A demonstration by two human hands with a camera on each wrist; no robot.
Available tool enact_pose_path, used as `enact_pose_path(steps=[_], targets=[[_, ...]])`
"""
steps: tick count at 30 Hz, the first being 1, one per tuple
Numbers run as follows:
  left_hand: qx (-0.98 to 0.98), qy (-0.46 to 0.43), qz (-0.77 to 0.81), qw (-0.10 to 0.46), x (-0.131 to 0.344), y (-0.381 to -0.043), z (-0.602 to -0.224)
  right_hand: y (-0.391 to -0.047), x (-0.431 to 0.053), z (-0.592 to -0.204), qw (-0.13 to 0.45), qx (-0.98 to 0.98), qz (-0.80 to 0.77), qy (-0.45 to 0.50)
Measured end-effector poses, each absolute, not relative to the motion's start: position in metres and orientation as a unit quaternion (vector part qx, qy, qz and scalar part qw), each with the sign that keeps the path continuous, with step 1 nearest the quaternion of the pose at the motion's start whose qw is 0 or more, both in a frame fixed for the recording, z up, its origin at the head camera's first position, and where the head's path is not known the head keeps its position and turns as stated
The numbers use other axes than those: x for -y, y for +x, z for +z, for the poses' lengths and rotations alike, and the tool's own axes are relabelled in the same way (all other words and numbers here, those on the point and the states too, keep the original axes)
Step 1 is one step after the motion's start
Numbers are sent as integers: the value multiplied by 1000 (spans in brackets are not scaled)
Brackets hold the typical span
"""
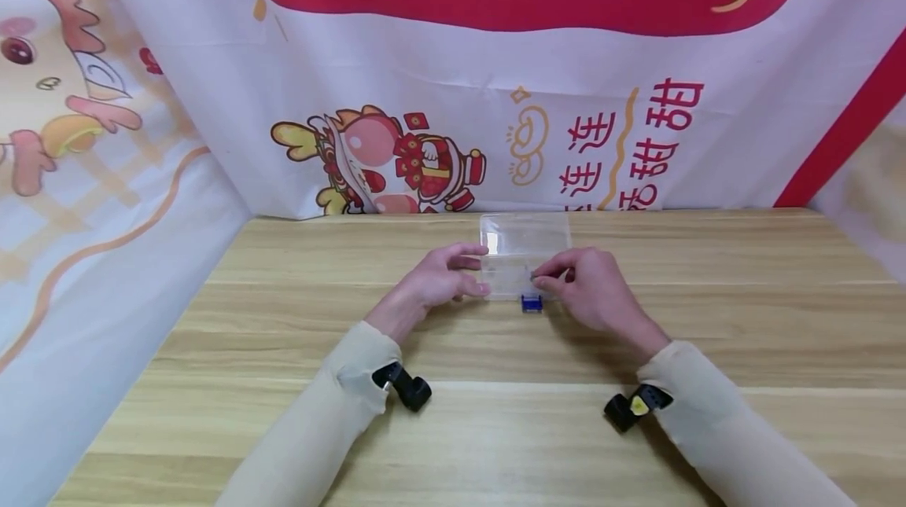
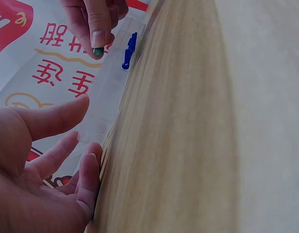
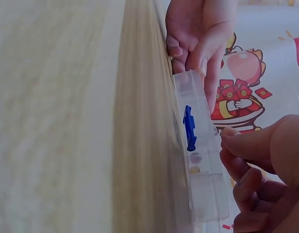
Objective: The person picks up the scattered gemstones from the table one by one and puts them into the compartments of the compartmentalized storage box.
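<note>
A clear plastic box (image 1: 504,277) stands on the table with its see-through lid (image 1: 531,232) tilted back toward the cloth. A blue latch (image 1: 532,303) sticks out from the box's front. My left hand (image 1: 442,275) is at the left end of the box, fingers loosely extended and fingertips right at its edge. Over the right part of the box, my right hand (image 1: 594,287) pinches a small dark green piece (image 2: 98,51) between thumb and index finger. Through the box wall, a small pale yellowish item (image 3: 194,170) shows inside, near the latch.
The box sits near the far edge of the wooden table (image 1: 495,428). Behind it hangs a white and red printed cloth (image 1: 453,67), and another printed cloth (image 1: 141,295) borders the left side. Each wrist carries a black strapped-on camera (image 1: 403,387).
</note>
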State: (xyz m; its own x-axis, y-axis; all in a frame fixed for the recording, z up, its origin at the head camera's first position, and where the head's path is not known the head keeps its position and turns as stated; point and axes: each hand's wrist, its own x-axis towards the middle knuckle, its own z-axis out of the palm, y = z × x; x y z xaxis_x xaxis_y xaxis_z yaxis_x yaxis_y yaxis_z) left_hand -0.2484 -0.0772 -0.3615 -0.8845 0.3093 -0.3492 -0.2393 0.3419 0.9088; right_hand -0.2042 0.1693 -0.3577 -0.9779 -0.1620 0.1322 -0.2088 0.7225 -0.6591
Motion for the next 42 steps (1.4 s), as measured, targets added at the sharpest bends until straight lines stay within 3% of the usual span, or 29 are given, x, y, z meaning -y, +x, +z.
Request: enact_pose_path(steps=[42], targets=[[-785,24,568,246,79,-250,-362,-204,-160,-359,33,947,306,88]])
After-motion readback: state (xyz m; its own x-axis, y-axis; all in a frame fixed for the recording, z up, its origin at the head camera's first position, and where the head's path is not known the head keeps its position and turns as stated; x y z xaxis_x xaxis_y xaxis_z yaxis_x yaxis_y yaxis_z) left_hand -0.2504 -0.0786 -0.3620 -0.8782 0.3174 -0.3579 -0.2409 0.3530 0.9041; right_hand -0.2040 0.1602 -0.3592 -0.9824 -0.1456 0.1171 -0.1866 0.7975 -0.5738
